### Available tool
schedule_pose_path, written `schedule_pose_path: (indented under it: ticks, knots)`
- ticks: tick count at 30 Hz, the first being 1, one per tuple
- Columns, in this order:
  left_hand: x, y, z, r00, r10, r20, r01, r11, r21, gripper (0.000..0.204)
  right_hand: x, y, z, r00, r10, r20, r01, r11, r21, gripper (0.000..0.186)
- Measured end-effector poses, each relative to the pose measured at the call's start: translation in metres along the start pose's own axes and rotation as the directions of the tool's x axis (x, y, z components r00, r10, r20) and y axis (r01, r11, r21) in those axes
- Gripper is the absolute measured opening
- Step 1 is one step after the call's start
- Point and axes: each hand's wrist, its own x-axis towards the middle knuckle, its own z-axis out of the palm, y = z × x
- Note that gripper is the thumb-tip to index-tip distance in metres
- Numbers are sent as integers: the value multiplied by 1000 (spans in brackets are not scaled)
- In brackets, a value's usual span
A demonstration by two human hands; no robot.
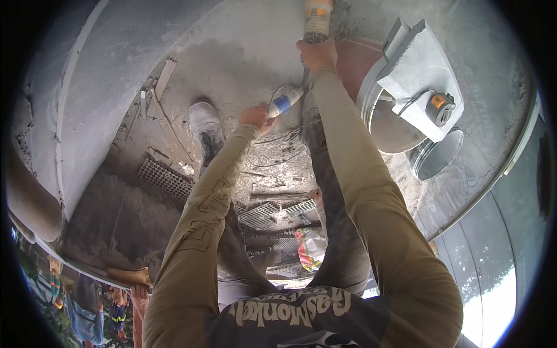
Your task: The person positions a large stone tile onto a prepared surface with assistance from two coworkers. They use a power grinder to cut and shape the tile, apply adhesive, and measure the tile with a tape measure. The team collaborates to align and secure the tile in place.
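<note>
My left hand (pixel 258 119) is closed round one end of a dusty whitish cylinder (pixel 282 103) with a blue band, low over the floor between my feet. What kind of thing it is, I cannot make out. Farther ahead and to the right, my right hand (pixel 319 55) grips the dark lower end of a dust-coated cylinder with an orange top (pixel 318 17). Its upper end runs out of the picture. Right of that hand lies a red and white bucket (pixel 362 101), and a pale grey angular piece (pixel 426 72) rests against it, with an orange and black tape measure (pixel 441 109) on it.
A metal tin (pixel 438 155) lies beside the bucket. Perforated pieces (pixel 165 177), thin strips (pixel 165 78) and loose cords litter the dusty floor. A colourful bag (pixel 311 248) is between my legs. Grey walls curve along both sides. Several people (pixel 84 313) are at the lower left.
</note>
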Motion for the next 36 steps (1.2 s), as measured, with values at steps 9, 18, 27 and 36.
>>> schedule_pose_path:
  ticks: [9,18,27,36]
  knots:
    - [-38,44,-42,970,-174,172,188,979,-71,43,30,-12,24,995,-21,-96,9,992,-123,78]
    - [-113,1,-104,936,-308,172,346,895,-282,62,28,-24,39,980,60,-189,-65,998,-24,77]
    - [-84,-38,-89,962,-89,-258,-86,798,-596,74,39,-20,75,955,-12,-297,2,999,-32,70]
    - [-242,-125,-49,818,-568,-86,289,536,-794,39,84,4,112,919,-117,-377,73,989,-129,91]
